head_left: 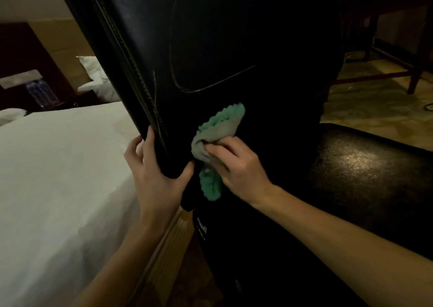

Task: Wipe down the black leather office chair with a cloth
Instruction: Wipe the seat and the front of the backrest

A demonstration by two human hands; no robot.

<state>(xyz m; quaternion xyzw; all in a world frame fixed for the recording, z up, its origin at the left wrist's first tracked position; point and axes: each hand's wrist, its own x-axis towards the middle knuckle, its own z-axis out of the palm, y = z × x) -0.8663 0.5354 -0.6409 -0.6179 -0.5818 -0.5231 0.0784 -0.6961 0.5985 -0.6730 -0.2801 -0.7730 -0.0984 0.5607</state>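
Observation:
The black leather office chair (210, 37) fills the middle of the view, its stitched backrest close in front of me. My left hand (157, 175) grips the lower left edge of the backrest, fingers wrapped around the side. My right hand (236, 163) holds a green and grey cloth (218, 130), bunched in the fingers and pressed against the leather just right of that edge. One end of the cloth fans up above the hand and another hangs below it.
A bed with a white sheet (58, 177) lies along the left, its wooden frame (168, 243) close to the chair. Pillows (98, 81) lie further back. A dark glossy bench (365, 173) stands at the right. A wooden desk's legs (417, 72) are at the far right.

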